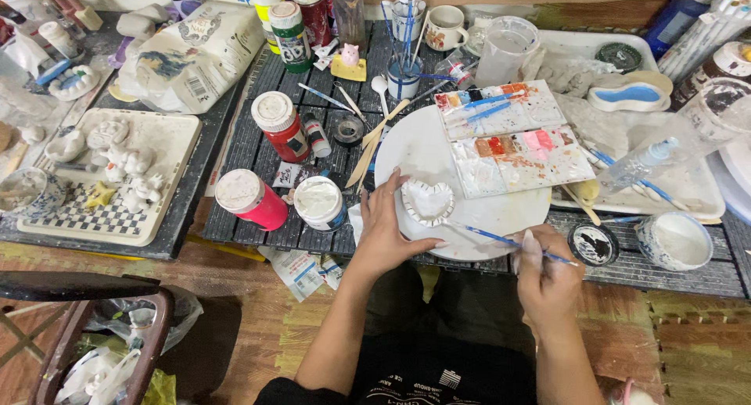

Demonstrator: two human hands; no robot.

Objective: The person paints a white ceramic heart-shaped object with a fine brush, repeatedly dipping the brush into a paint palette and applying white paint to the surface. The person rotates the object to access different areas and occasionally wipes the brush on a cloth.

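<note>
Hands are both busy over the round white board (438, 158) on the dark slatted table (258, 154): left hand (387, 233) sits with fingers spread, thumb and fingertips touching the rim of a little white heart-shaped dish (427, 201) that rests on the board's near side. Right hand (547, 276) is pinched shut around a thin blue paintbrush (512, 241), tip pointing left toward the dish, not quite touching it. Paint palettes (512, 139) lie just behind, and pink (249, 199) and red paint bottles (280, 125) stand off to the left.
</note>
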